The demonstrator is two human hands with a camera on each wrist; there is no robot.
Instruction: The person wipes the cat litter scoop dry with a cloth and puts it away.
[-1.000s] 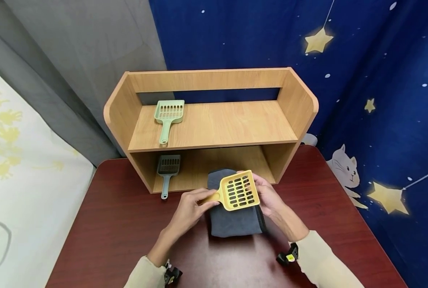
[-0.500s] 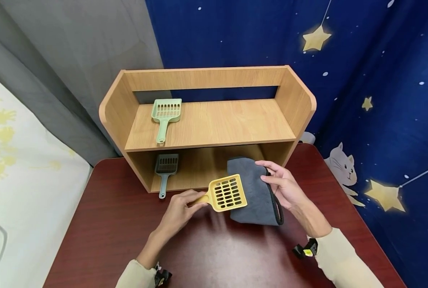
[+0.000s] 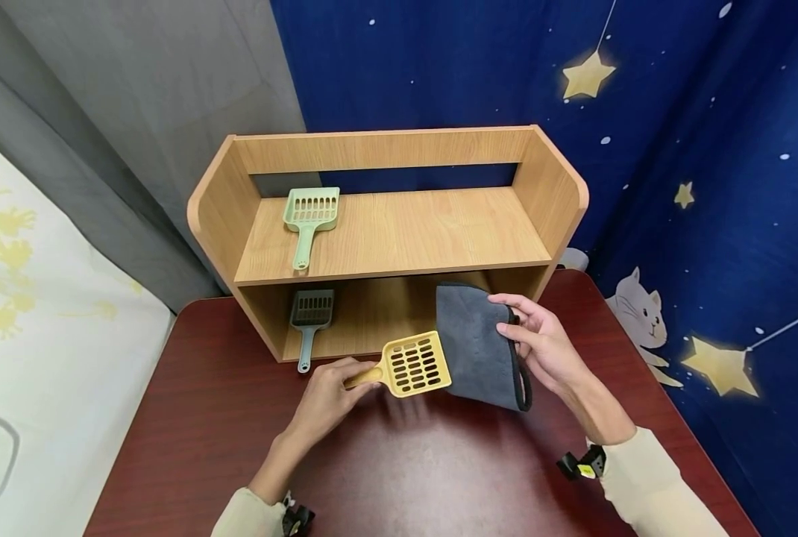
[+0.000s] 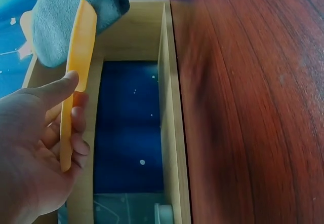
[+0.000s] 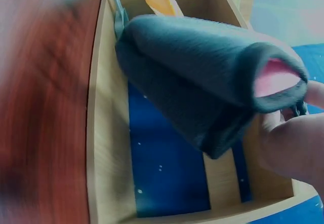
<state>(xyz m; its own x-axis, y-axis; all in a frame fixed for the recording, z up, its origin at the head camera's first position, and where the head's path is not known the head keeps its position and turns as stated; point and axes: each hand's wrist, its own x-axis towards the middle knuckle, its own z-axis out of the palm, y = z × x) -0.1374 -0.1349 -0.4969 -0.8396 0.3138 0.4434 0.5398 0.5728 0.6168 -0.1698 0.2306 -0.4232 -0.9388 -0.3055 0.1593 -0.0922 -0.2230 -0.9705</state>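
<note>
My left hand (image 3: 328, 395) pinches the handle of a yellow litter scoop (image 3: 399, 365), its slotted face turned up above the table. In the left wrist view the scoop (image 4: 81, 46) appears edge-on, thumb on one side and fingers curled on the other. To its right, my right hand (image 3: 540, 335) grips the dark-edged side of a folded grey cloth (image 3: 473, 347) between thumb and fingers. The right wrist view shows the cloth (image 5: 187, 67) rolled over on itself, with pink visible inside its fold. Cloth and scoop lie side by side; whether they touch I cannot tell.
A two-level wooden shelf (image 3: 406, 231) stands at the back of the red-brown table (image 3: 238, 447). On its upper level lies a green litter scoop (image 3: 312, 212). A grey-blue litter scoop (image 3: 312, 317) rests on the lower level, its handle jutting past the front edge.
My right hand has drawn the cloth rightward, out from beneath the yellow scoop, and tilted it up. My left hand has shifted slightly left with the scoop.
</note>
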